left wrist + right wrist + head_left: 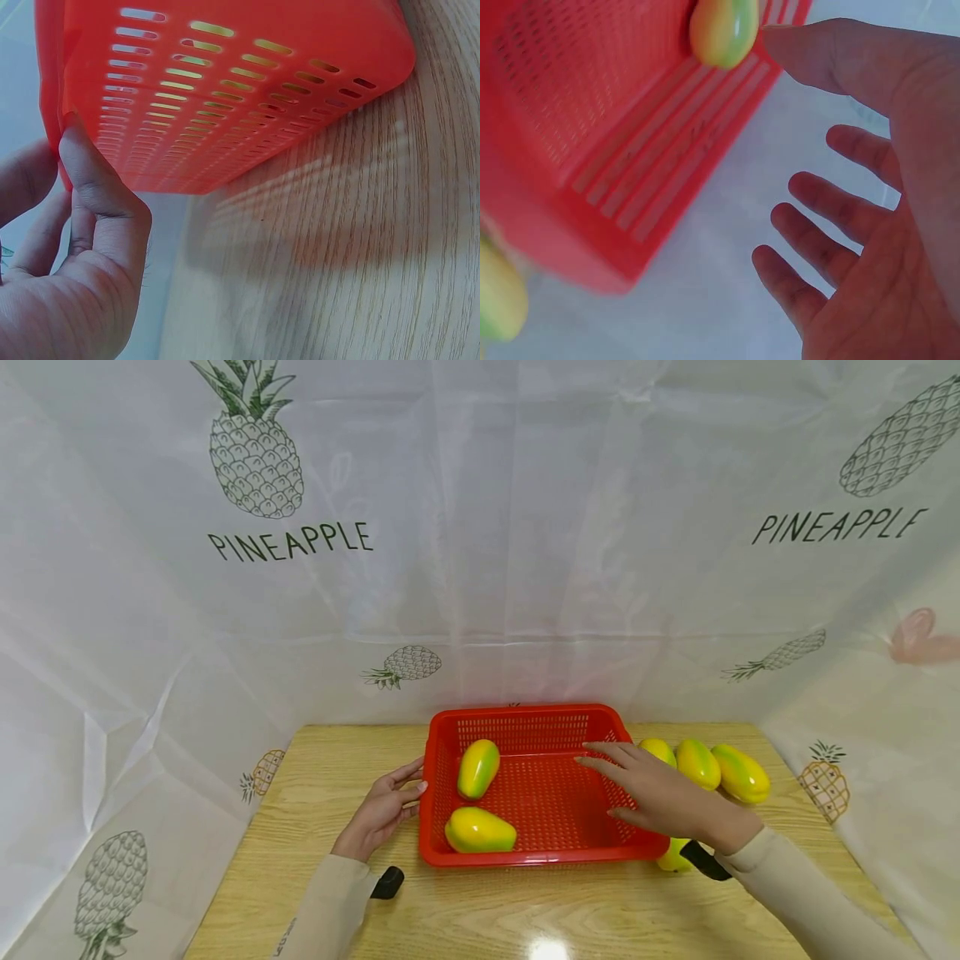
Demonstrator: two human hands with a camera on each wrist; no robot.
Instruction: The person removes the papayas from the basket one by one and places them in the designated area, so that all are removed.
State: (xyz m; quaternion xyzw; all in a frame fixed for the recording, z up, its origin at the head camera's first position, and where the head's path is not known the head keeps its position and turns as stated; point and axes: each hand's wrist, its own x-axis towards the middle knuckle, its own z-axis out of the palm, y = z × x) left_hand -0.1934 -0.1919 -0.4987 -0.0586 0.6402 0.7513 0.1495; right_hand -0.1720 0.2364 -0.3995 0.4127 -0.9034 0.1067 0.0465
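Observation:
A red plastic basket with slotted walls stands on the table, a glossy yellow-green mango at its inner left and another mango at its front left corner. My left hand pinches the basket's left rim between thumb and fingers; the left wrist view shows the thumb against the outside of the rim. Over the basket's right side hovers my right hand, fingers spread and nothing held. In the right wrist view that hand has its palm and separated fingers visible beside the basket.
Right of the basket lie several more mangoes, among them one upright-lying mango and a longer one. Another mango is partly hidden by the right wrist. White pineapple-print sheeting surrounds the wooden table.

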